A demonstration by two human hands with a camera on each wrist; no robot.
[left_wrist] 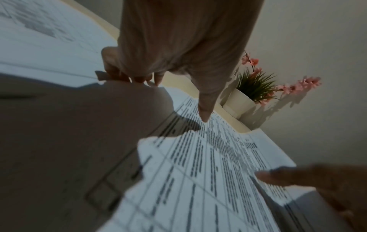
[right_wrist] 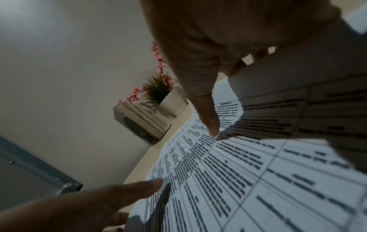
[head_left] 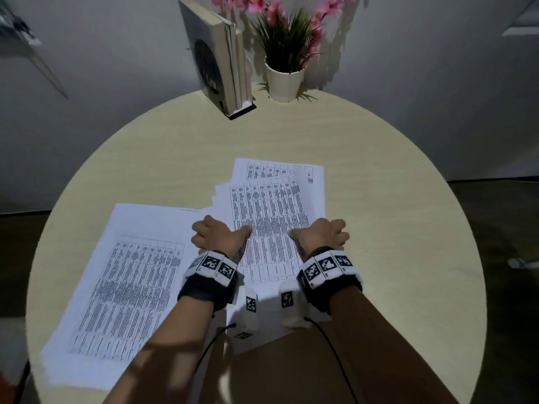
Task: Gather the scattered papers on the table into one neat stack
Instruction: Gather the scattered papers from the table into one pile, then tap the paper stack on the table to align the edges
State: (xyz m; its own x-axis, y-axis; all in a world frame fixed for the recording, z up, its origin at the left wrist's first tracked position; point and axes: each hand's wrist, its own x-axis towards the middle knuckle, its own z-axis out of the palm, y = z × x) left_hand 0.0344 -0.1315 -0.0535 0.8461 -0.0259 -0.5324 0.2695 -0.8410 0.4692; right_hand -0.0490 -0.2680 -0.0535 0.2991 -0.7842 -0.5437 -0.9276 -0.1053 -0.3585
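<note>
A loose pile of printed sheets [head_left: 274, 211] lies askew in the middle of the round table [head_left: 402, 199]. My left hand [head_left: 217, 237] holds the pile's left edge, its thumb [left_wrist: 204, 113] on top and its fingers [left_wrist: 127, 75] curled at the side. On the pile's right edge my right hand [head_left: 323, 234] does the same, with its thumb [right_wrist: 210, 124] pressed on the print and its fingers curled over the edge. One more printed sheet [head_left: 125, 287] lies apart at the front left, partly under my left forearm.
At the table's far edge stand a book holder with books [head_left: 221, 62] and a white pot with a green plant and pink flowers [head_left: 284, 77]. Bare tabletop shows to the right of the pile and behind it.
</note>
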